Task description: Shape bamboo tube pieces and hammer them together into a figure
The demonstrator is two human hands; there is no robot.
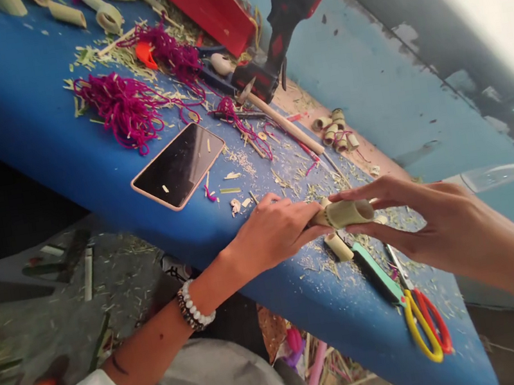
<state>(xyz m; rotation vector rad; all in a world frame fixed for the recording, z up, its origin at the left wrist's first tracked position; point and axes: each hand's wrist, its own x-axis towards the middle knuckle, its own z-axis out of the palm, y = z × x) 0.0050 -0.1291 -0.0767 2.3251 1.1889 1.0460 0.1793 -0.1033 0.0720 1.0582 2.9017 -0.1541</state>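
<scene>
A short piece of bamboo tube [350,212] is held between my two hands above the blue table, its hollow end turned to the right. My left hand [277,228], with beaded bracelets at the wrist, pinches the tube's left end. From the right, my right hand [410,207] grips it with thumb and fingers on opposite sides. Just below lies a smaller bamboo piece [338,247], touching or close to a teal-handled tool [378,274] whose working end I cannot make out. Scissors [423,316] with yellow and red handles rest beside that tool.
The blue table [102,171] carries bamboo shavings, a phone [179,166], purple yarn [122,113], a hammer [288,124] and a standing cordless drill [279,26]. Several bamboo rings [338,131] lie near the wall. A clear bottle [491,177] is behind my right hand.
</scene>
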